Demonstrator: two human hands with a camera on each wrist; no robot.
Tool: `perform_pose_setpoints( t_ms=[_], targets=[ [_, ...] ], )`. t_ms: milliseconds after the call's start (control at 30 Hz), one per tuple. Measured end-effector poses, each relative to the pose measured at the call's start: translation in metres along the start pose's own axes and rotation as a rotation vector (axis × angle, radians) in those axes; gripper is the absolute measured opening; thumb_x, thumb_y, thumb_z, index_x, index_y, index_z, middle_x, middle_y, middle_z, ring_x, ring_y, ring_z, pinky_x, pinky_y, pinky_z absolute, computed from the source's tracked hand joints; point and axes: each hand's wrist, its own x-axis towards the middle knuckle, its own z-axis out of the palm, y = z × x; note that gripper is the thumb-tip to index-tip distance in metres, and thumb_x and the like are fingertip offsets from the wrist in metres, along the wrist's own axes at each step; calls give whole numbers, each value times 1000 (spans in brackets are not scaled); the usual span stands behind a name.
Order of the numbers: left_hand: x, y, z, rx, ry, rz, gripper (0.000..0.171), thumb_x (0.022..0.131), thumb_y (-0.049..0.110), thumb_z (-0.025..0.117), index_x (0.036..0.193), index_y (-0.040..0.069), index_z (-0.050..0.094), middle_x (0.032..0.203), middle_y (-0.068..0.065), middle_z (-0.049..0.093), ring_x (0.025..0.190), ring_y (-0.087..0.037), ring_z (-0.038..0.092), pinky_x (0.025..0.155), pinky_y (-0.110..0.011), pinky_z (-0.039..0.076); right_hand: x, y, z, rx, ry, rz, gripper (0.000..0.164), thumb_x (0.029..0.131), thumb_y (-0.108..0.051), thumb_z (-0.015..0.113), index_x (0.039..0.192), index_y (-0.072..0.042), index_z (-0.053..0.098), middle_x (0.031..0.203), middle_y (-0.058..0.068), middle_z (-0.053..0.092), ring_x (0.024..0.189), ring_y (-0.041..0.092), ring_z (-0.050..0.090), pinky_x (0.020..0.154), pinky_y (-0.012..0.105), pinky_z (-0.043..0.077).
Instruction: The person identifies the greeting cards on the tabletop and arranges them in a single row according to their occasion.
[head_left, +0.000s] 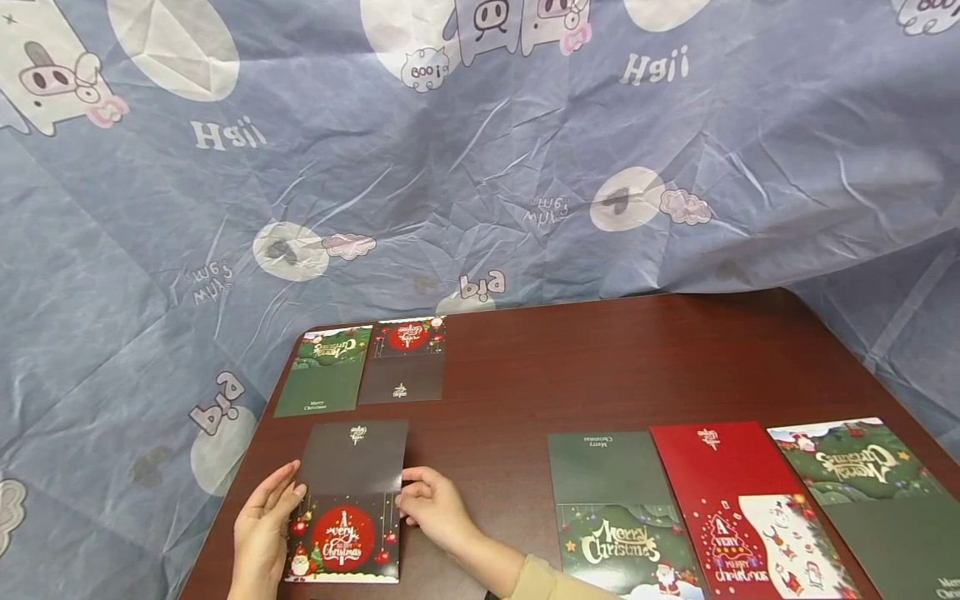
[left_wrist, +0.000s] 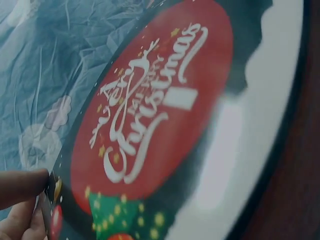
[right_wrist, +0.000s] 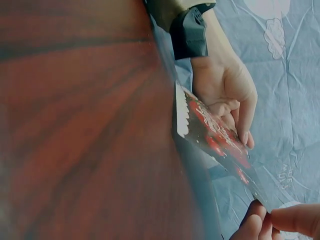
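Both hands hold an unfolded black Christmas card [head_left: 352,500], its plain dark half at the far side and its red circle with white lettering nearer. My left hand [head_left: 262,525] pinches the left edge near the fold. On the opposite edge, my right hand [head_left: 438,508] grips between thumb and fingers. In the left wrist view the card's printed half [left_wrist: 160,100] fills most of the picture, with left fingertips [left_wrist: 30,187] at its edge. The right wrist view shows the card [right_wrist: 215,130] raised at a slant off the table, right fingers [right_wrist: 295,217] pinching its lower end.
At the table's [head_left: 510,375] far left lie a green card [head_left: 322,383] and another black card [head_left: 405,375]. On the right lie a green card [head_left: 607,467], a red card [head_left: 727,475] and a second green card [head_left: 885,525]. A blue patterned cloth [head_left: 450,167] hangs behind.
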Motion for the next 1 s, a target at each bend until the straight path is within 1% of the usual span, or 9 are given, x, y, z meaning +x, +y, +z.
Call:
perform_pose_setpoints(
  t_ms=[100,200,367,533,600,667,767,900,1000],
  targets=[
    [0,0,2,56,-23,-36,43,85,-9,62,125,3,58,115,9,62,112,-5,50,85,-15,46,0,-8,-2,-15,10,-13,28,82,8,57,110,9,55,80,15,63,63,13,53,54,17,44],
    [0,-1,5,155,-11,-76,43,84,-2,67,125,10,61,116,12,59,115,-6,43,86,-12,43,-2,-17,-3,-23,19,-23,28,82,9,56,109,10,55,79,18,62,63,14,52,55,18,44],
    [-1,-4,10,306,32,-57,46,82,8,72,126,4,58,110,14,61,110,-9,44,84,-12,40,-6,-31,-5,-26,42,-51,27,81,10,55,108,12,54,80,24,61,63,13,52,55,17,43],
    [-2,-3,14,323,32,-50,44,82,11,74,123,3,60,110,15,62,116,-5,44,87,-12,39,-6,-39,-8,-44,70,-91,27,81,11,55,108,13,52,81,27,60,62,11,51,55,16,42],
    [-3,-3,16,314,27,-63,44,82,12,74,122,3,60,107,14,64,106,-5,53,81,-16,47,-6,-40,-9,-61,75,-106,28,82,11,54,110,12,51,81,28,60,61,11,51,55,16,42],
    [-3,-3,17,301,27,-76,43,82,13,74,121,2,61,102,12,66,91,-7,61,70,-21,53,-6,-40,-10,-77,74,-128,29,82,11,54,111,12,50,82,30,59,60,10,51,55,16,41],
    [-2,-4,18,287,28,-86,42,82,15,74,120,3,62,98,11,67,70,-11,65,58,-28,55,-6,-42,-12,-113,73,-160,26,83,10,54,109,12,51,82,31,59,59,9,50,55,15,40],
    [-1,-7,23,306,39,-55,42,81,16,75,119,2,63,97,12,68,68,-10,65,57,-28,55,-5,-47,-16,-184,85,-204,20,83,10,55,103,13,56,84,29,61,59,6,51,54,14,40],
    [1,-10,28,323,32,-9,41,81,14,75,118,1,63,87,9,69,63,-9,63,55,-25,54,-2,-51,-20,-241,109,-226,18,83,9,57,101,13,60,86,27,62,59,4,51,53,14,39]
  ],
)
